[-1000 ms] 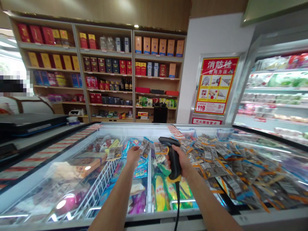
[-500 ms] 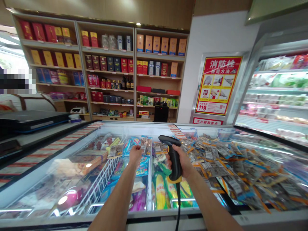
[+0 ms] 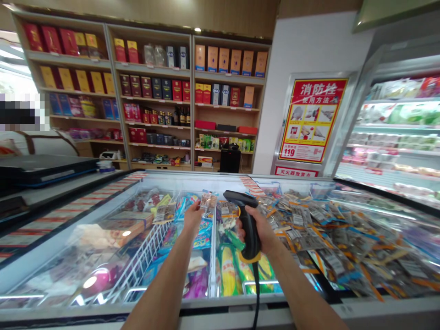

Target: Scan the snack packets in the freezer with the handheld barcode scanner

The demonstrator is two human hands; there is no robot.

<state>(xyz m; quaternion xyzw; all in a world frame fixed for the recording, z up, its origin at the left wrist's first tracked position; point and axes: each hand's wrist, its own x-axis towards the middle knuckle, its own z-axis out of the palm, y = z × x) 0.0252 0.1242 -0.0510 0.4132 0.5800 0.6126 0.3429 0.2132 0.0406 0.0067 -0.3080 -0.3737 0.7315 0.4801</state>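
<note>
The left forearm (image 3: pixel 167 275) and right forearm (image 3: pixel 295 279) are bare to the bottom edge of the frame, tapering smoothly toward the wrists. Near mid-frame, the left grip (image 3: pixel 193 217) and right grip (image 3: pixel 264 234) are bare too, their nails too small to make out.

The scanner (image 3: pixel 250 233) is cased in smooth plastic. The packet (image 3: pixel 208 202) is wrapped in clear, glossy film. The freezer (image 3: pixel 206 303) is covered with shiny glass, the shelving (image 3: pixel 233 118) finished in wood.
</note>
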